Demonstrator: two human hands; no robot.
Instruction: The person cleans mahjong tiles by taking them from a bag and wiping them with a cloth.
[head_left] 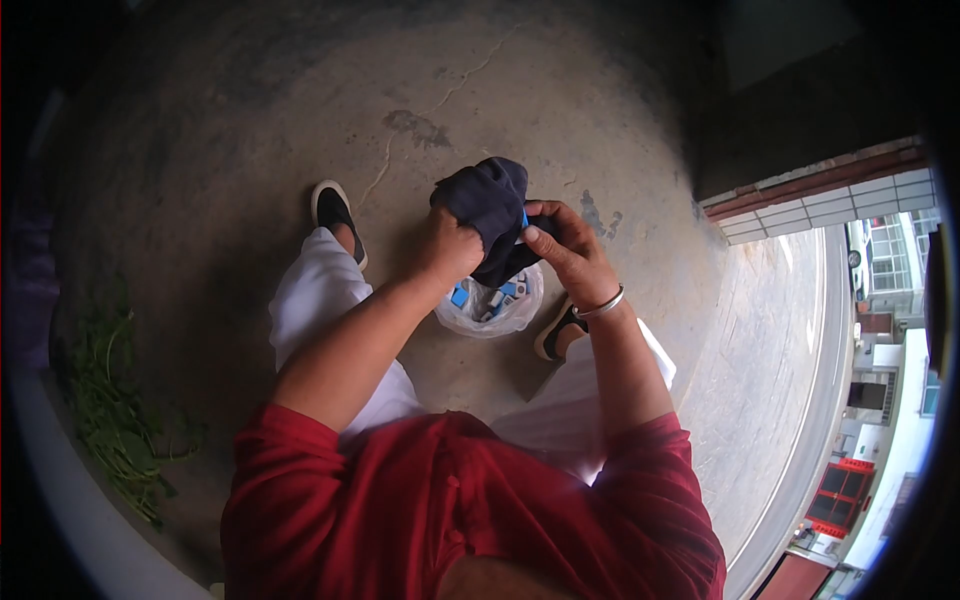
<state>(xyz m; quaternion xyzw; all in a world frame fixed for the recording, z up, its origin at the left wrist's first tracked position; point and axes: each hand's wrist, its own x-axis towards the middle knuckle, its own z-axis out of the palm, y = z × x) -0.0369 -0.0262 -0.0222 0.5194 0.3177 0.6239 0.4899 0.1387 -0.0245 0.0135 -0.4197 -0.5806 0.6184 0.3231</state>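
My left hand (455,246) is closed on a dark navy cloth (484,200), which bunches up above and around its fingers. On the cloth's right side my right hand (566,246) pinches a small blue object (525,218) between thumb and fingers; most of that object is hidden. A silver bangle circles my right wrist. Below the cloth, a clear plastic bag (520,316) stands open on the floor, with several small blue and white pieces (508,290) inside. The cloth overlaps the bag's upper edge in view.
My feet in dark shoes (335,208) stand on the concrete floor (300,110), either side of the bag. Green leafy stalks (115,435) lie at the left. A tiled wall edge (830,203) rises at the upper right, with a road and buildings beyond.
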